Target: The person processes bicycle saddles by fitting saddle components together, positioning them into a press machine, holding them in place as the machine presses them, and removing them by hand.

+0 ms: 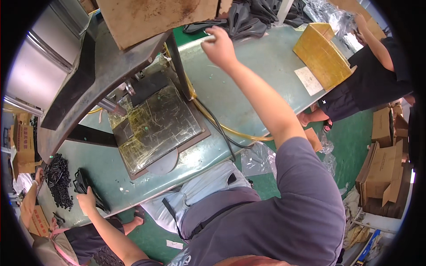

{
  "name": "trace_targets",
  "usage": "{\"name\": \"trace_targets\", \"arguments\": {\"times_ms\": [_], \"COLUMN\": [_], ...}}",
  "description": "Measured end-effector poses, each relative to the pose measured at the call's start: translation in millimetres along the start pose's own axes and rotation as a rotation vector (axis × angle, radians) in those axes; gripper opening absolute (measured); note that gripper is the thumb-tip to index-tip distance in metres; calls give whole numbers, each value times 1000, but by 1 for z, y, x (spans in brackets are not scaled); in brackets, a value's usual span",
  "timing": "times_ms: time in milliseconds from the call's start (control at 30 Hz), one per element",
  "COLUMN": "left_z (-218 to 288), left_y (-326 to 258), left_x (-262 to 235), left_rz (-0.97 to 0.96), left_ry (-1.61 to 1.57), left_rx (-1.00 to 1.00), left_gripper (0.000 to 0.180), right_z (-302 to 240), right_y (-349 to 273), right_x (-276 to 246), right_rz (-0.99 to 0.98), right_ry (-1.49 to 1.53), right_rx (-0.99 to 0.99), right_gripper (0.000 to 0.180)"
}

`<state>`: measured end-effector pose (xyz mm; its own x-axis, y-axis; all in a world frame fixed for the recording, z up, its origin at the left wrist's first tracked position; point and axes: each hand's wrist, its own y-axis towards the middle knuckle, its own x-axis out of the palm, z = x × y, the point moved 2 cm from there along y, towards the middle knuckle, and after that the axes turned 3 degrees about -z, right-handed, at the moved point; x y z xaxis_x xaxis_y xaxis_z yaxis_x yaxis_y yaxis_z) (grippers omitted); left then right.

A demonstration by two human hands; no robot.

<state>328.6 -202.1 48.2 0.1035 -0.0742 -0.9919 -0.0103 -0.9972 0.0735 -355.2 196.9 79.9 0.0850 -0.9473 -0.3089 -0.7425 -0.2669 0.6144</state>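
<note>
My left hand (87,200) is closed on the near side of a long black piece that looks like a bicycle saddle (83,182), at the left end of the table. Beside it lies a heap of small black parts (58,181). My right arm stretches to the far side, where my right hand (220,48) hangs with partly bent fingers, thumb and forefinger apart. Nothing shows in it. Just beyond it are several black saddle-shaped pieces (242,22), piled at the table's far edge. Between my hands, a press stands over a flat plate (159,128) wrapped in shiny, yellow-streaked film.
The press's dark metal frame (104,75) rises at the left. Yellow hose and black cable (213,116) cross the table. A yellow bin (321,57) stands at the right, near a co-worker (368,84). Another person (66,239) is at lower left. Cardboard boxes (384,173) stack at right.
</note>
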Motion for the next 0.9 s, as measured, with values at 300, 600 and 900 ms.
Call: {"name": "trace_targets", "arguments": {"times_ms": [300, 600, 900], "left_z": [13, 188, 287], "left_y": [-119, -203, -201], "left_x": [-17, -66, -92], "left_rz": [-174, 211, 378], "left_ry": [-1555, -803, -685], "left_rx": [206, 1270, 1339], "left_gripper": [19, 41, 46], "right_z": [-105, -191, -172], "right_y": [-138, -169, -211], "right_x": [-37, 21, 38], "right_rz": [-153, -1167, -602], "right_ry": [216, 599, 92], "right_rx": [-107, -59, -274], "right_gripper": [20, 69, 35]}}
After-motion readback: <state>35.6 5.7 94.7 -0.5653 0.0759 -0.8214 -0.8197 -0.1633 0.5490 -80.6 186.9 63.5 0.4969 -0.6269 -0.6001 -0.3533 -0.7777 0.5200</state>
